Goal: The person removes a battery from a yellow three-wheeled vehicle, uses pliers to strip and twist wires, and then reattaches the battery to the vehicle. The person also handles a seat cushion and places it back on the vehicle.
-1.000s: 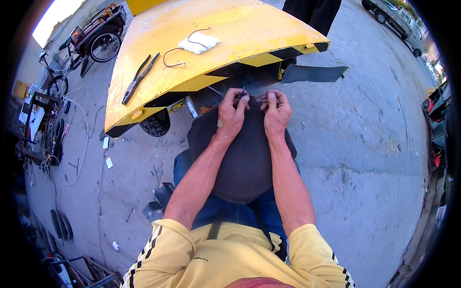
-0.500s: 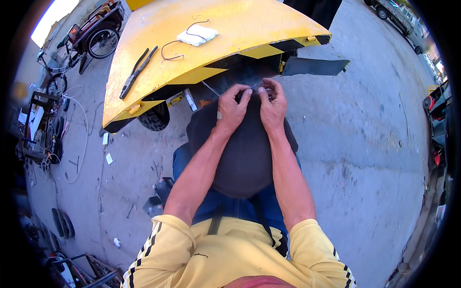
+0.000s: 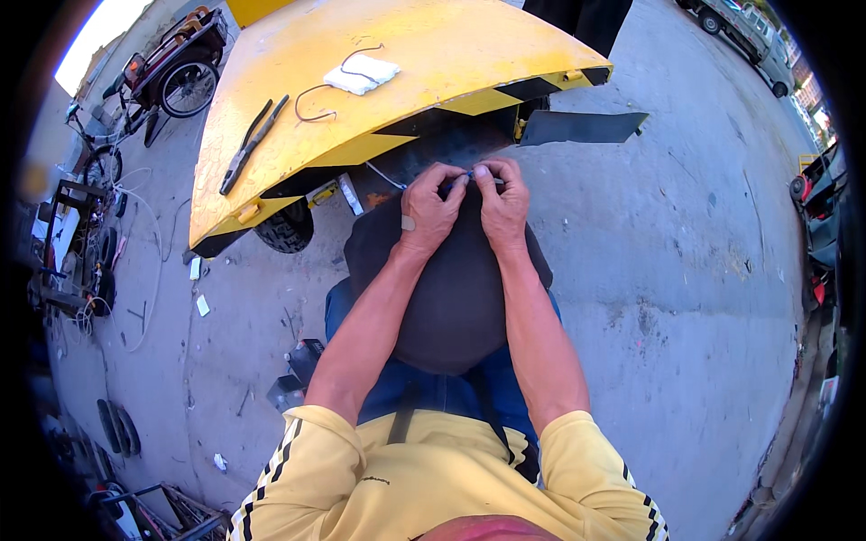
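Observation:
My left hand (image 3: 431,206) and my right hand (image 3: 502,204) meet in front of the yellow vehicle body, just above a dark rounded cover (image 3: 446,298) over my lap. Both are closed in a pinch, thumbs against fingers. Between the fingertips runs a thin wire with a small blue bit near the left thumb; its details are too small to read. A pale cable (image 3: 386,176) comes from beneath the yellow body (image 3: 406,54) toward my left hand. Pliers (image 3: 253,146) with dark handles, a bent brown wire (image 3: 316,115) and a white folded cloth or paper (image 3: 363,76) lie on the body's top.
A dark flap (image 3: 582,128) sticks out to the right of the body's striped edge. A black tyre (image 3: 286,225) shows below its left side. A person's dark trouser legs (image 3: 582,22) stand behind. Bicycles and a cart (image 3: 185,77) are at far left, a truck (image 3: 744,41) at far right.
The hands have come slightly closer together, and the right fingers have folded down from a raised position. The view has shifted a little.

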